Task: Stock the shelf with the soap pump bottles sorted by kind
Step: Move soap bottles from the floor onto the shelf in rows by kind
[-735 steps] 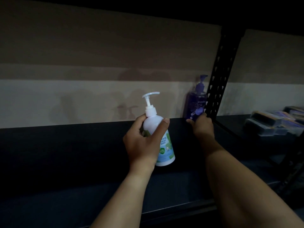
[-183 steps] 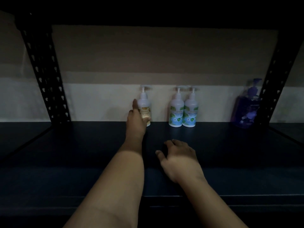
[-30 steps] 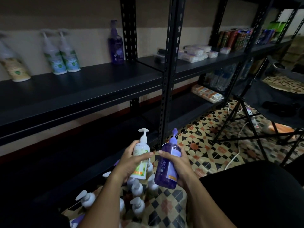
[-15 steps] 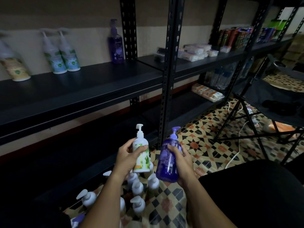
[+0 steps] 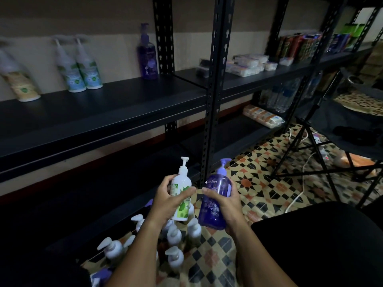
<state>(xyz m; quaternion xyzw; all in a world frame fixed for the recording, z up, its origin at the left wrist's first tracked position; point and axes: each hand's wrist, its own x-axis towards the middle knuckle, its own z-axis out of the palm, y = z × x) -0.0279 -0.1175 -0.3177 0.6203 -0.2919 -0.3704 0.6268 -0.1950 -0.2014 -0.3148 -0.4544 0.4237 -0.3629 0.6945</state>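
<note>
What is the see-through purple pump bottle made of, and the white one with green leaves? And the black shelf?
Purple pump bottle, in the right hand: likely clear glossy plastic, since it looks see-through. White leaf-label bottle, in the left hand: opaque plastic, smooth. Black shelf: probably painted metal, matte, judging by its punched uprights.

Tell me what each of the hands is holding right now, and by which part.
Left hand: white pump bottle, gripped round its body. Right hand: purple pump bottle, gripped round its body. Both pump heads are free.
</note>
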